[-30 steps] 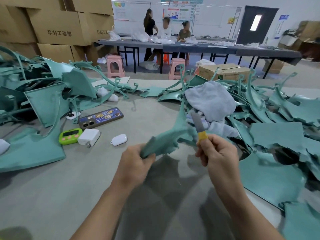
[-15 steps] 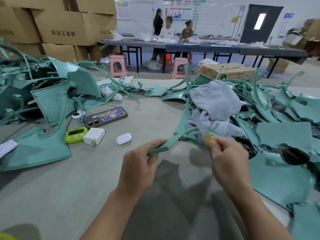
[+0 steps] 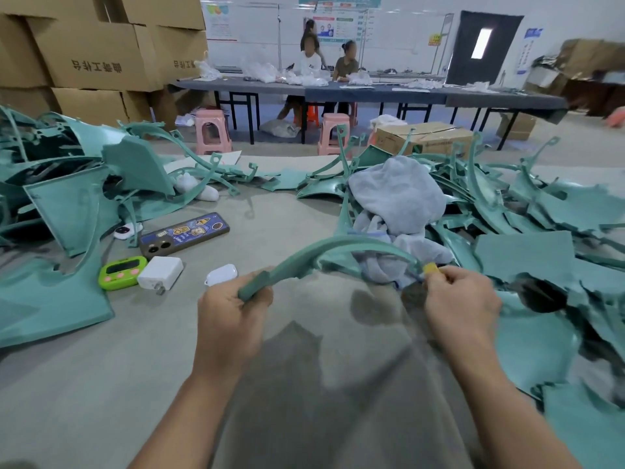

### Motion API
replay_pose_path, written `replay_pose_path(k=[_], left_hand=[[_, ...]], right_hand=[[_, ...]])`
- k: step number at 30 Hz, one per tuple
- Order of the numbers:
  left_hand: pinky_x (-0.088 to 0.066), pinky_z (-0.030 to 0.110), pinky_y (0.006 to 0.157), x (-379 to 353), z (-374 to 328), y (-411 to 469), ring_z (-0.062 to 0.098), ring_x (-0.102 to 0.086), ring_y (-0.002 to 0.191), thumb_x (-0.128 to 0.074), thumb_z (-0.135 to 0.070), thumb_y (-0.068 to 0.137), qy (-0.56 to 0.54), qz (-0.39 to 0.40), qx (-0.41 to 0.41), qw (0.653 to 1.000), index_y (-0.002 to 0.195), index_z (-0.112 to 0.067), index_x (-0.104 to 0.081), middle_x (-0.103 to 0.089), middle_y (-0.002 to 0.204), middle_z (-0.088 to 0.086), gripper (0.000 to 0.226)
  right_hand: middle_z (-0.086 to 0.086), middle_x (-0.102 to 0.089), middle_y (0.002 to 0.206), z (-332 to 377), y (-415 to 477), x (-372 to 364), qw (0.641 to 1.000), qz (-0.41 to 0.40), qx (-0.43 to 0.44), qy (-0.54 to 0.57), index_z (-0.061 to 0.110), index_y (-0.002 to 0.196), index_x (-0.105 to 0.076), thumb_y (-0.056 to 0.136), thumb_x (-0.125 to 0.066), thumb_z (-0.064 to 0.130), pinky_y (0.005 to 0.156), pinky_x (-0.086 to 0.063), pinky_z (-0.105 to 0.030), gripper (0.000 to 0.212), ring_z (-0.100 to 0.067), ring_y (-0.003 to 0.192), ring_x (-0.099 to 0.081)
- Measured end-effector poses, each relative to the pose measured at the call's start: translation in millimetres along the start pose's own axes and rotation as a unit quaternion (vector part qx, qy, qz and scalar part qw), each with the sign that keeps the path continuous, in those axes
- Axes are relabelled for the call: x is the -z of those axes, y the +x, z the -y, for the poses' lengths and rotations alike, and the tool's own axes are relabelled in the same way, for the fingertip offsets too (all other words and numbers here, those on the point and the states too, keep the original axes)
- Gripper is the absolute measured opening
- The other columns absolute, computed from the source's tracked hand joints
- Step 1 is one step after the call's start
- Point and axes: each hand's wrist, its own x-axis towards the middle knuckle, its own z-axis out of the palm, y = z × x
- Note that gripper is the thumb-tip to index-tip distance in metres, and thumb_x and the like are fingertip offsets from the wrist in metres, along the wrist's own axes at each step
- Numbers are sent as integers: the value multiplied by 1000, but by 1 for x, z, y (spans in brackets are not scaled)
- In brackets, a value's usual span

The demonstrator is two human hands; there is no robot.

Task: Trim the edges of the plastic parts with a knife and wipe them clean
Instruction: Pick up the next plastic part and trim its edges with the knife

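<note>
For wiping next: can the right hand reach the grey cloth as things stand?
Probably not yet: the right hand holds the knife, and the curved part arches before the grey cloth.

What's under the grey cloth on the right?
The grey cloth lies on a pile of green plastic parts, which show around its edges. Whatever sits directly beneath it is covered.

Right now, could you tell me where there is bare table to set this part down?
Bare table lies near-left, between the flat green sheet and the left hand; a strip also runs between phone and grey cloth. The right-hand pile of parts is crowded.
</note>
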Motion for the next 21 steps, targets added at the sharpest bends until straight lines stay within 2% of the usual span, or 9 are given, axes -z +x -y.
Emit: replay_pose_path(k=[4,5,7,10,12,14,16,18,21], left_hand=[[-26,6,46,1,-1,0,-3,-38,49,-66,5,82,20,11,-9,1000,70,-30,-64,-42,51,-21,37],[-29,3,48,2,-2,-1,-7,-43,50,-66,7,83,18,17,-21,999,72,-38,-71,-48,53,-28,47],[-33,-1,55,3,-6,-4,-15,-48,56,-66,2,85,6,33,-47,998,99,-46,-73,-56,62,-35,51],[-35,-4,66,4,-9,-5,-20,-53,67,-68,-3,85,-18,39,-57,997,104,-46,-72,-66,75,-32,47],[-34,-5,66,5,-9,-4,-21,-52,67,-70,-1,85,-22,35,-60,997,104,-47,-73,-68,81,-21,50],[-34,-5,65,7,-9,-2,-21,-52,65,-68,-3,85,-35,27,-55,998,100,-55,-73,-70,90,-21,55],[-32,-2,57,7,-9,-2,-17,-47,56,-64,-8,84,-44,15,-30,998,98,-61,-71,-69,79,-22,56],[-28,2,49,4,-5,-1,-11,-42,49,-64,-3,85,-34,6,-14,999,95,-44,-70,-55,54,-27,43],[-22,8,43,3,-3,1,-3,-33,46,-66,5,85,6,-15,4,1000,92,-32,-46,-36,48,-19,43]], right_hand=[[-11,-44,55,3,-8,-2,989,-9,72,127,2,70,-61,83,-61,25,52,-34,-38,27,-17,53,-40],[-8,-41,53,8,-15,-4,978,26,102,180,5,67,-59,82,-61,28,51,-31,-36,27,-14,51,-36],[2,-42,50,17,-32,-9,948,116,151,255,14,65,-60,83,-59,34,49,-30,-32,27,-12,50,-36],[4,-48,51,20,-47,-16,933,173,193,249,19,70,-64,84,-57,40,49,-33,-32,26,-11,48,-40],[8,-49,49,17,-40,-18,958,124,164,201,18,68,-63,87,-57,41,49,-33,-31,30,-10,48,-41],[1,-47,47,9,-21,-17,991,39,76,102,9,67,-61,92,-59,34,52,-35,-36,35,-18,50,-42],[-5,-47,49,-2,0,-12,999,-14,-27,42,2,66,-62,91,-61,25,54,-37,-36,34,-25,54,-43],[-11,-50,53,-11,12,-9,996,-29,-77,41,1,68,-65,86,-61,22,56,-40,-37,28,-28,57,-46],[-1,-50,47,-9,7,-12,989,-22,-51,135,12,70,-68,82,-60,25,53,-39,-35,19,-25,53,-46]])
